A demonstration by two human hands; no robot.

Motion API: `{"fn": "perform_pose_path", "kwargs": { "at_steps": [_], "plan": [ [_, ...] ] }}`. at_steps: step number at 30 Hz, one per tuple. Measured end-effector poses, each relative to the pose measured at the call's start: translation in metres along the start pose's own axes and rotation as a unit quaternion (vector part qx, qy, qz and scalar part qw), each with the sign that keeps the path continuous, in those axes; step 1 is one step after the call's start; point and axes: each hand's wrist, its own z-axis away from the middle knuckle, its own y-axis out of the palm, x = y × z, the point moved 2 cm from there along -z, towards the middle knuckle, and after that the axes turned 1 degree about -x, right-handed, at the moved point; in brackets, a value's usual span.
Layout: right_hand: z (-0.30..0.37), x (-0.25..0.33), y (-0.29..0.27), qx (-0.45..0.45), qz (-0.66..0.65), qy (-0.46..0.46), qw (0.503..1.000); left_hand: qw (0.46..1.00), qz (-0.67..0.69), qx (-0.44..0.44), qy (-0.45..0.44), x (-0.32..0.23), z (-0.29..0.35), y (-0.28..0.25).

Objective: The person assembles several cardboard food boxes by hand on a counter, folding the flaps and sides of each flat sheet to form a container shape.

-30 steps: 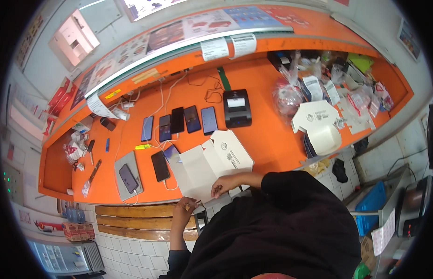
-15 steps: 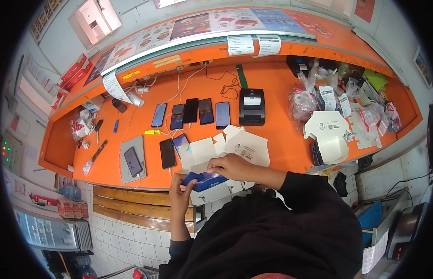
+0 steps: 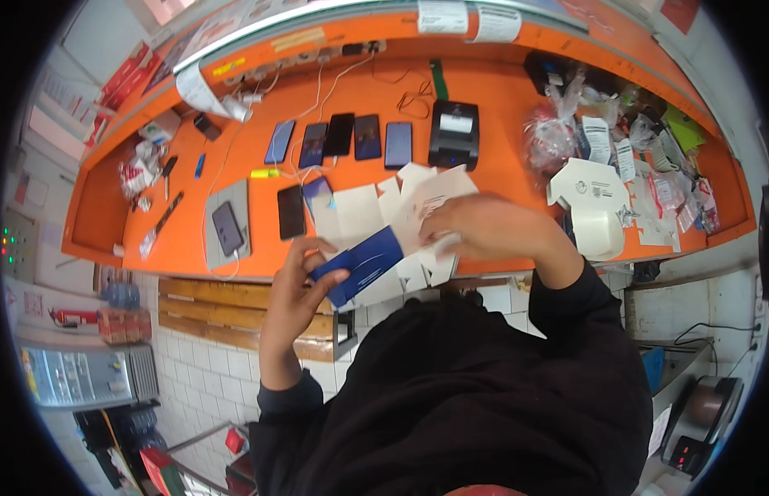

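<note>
A partly unfolded cardboard box (image 3: 359, 212), white inside with blue outer faces, lies at the counter's front edge. My left hand (image 3: 306, 281) pinches its blue side panel (image 3: 372, 266), thumb on top and fingers around the left end. That panel is tilted up toward me. On the box's right side my right hand (image 3: 488, 230) is closed over a white flap, its fingers curled and somewhat blurred. Just left of the box lies a dark phone (image 3: 292, 212), and a blue-printed piece (image 3: 318, 195) shows beside it.
Several phones (image 3: 340, 134) with white cables lie behind the box. A black receipt printer (image 3: 454, 136) stands back right. Plastic bags (image 3: 552, 140) and an open white box (image 3: 597, 227) fill the right side. A phone rests on a grey laptop (image 3: 240, 194) at left.
The view has tilted downward. My right hand has moved right, from the blue panel to the box's right flap. The blue panel now shows more of its face, still held by my left hand.
</note>
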Motion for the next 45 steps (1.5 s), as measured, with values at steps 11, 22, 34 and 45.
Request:
{"fn": "perform_pose_path", "kwargs": {
  "at_steps": [11, 22, 34, 45],
  "plan": [
    [-0.008, 0.02, 0.01, -0.096, 0.011, 0.097, 0.991, 0.975, -0.197, 0.104, 0.0, -0.033, -0.009, 0.04],
    [-0.009, 0.038, 0.002, -0.156, -0.137, 0.062, 0.976, 0.992, 0.11, 0.023, -0.065, -0.041, -0.007, 0.034],
    [0.0, 0.014, 0.029, -0.238, -0.282, 0.052, 0.928, 0.923, -0.243, -0.284, 0.088, -0.003, 0.007, 0.001],
    [0.008, -0.02, 0.091, -0.078, -0.277, 0.121, 0.95, 0.96, 0.217, 0.075, -0.161, 0.034, 0.03, 0.014]
  ]
}}
